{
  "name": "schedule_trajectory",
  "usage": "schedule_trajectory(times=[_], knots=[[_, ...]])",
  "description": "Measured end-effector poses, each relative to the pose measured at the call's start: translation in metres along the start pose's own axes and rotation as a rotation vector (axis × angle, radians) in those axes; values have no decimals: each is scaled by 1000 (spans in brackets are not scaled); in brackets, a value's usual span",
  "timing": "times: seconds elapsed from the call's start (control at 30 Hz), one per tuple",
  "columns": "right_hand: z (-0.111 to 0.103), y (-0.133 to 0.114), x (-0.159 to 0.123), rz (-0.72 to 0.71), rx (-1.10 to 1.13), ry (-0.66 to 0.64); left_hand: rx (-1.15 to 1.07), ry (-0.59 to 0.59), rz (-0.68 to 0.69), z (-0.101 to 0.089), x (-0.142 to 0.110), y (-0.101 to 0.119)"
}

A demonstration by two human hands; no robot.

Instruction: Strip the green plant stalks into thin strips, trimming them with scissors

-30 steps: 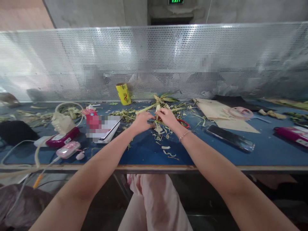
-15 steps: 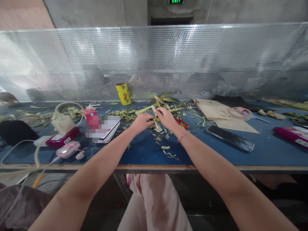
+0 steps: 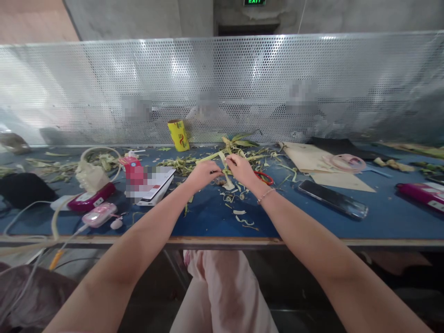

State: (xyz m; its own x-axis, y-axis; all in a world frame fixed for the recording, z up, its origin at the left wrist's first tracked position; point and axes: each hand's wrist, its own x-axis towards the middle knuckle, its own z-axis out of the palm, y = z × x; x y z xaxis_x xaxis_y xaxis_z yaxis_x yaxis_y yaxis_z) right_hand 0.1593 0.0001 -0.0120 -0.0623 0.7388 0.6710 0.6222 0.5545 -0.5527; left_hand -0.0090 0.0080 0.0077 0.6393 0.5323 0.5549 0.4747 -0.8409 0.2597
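Note:
My right hand (image 3: 240, 169) is closed in a pinch on a pale, flat plant strip (image 3: 227, 178). The strip's wider lower end hangs down towards the tabletop. Just left of it is my left hand (image 3: 205, 175), its fingers bent and pressed together towards the strip. What those fingers hold, if anything, is too small to make out. Thin curled peelings (image 3: 229, 198) lie below both hands. A heap of green and yellowish plant scraps (image 3: 180, 164) spreads behind them, with a leafy stalk (image 3: 239, 141) on top. Red-handled scissors (image 3: 264, 178) lie partly hidden beside my right wrist.
A yellow can-like tube (image 3: 178, 135) stands before a perforated metal screen (image 3: 236, 83). On the left are a white booklet or box (image 3: 157, 187), a pink device (image 3: 100, 215) and cables. A phone (image 3: 333, 199) and brown paper (image 3: 305, 159) lie on the right.
My left hand has shifted slightly left, away from the strip, and the gap between the hands is wider. My right hand stays almost in place.

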Motion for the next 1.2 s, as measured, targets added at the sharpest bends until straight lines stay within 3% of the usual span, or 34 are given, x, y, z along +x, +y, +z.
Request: schedule_trajectory(times=[0.1,0.27,0.43,0.7,0.93,1.2], knots=[[-1,2,1,-18,-19,-2,-50,-30,-81,0,-1,5],[-5,4,2,-44,-37,-39,-310,-98,-273,2,-3,8],[-5,7,2,-74,-18,-97,-423,-157,-227,2,-4,5],[-12,9,5,-209,-23,-203,-469,-263,-262,0,-3,4],[-14,4,4,-163,-55,-111,-569,-253,-303,3,-3,-4],[-15,1,2,-164,-80,-91,-542,-271,-313,-1,-3,-2]])
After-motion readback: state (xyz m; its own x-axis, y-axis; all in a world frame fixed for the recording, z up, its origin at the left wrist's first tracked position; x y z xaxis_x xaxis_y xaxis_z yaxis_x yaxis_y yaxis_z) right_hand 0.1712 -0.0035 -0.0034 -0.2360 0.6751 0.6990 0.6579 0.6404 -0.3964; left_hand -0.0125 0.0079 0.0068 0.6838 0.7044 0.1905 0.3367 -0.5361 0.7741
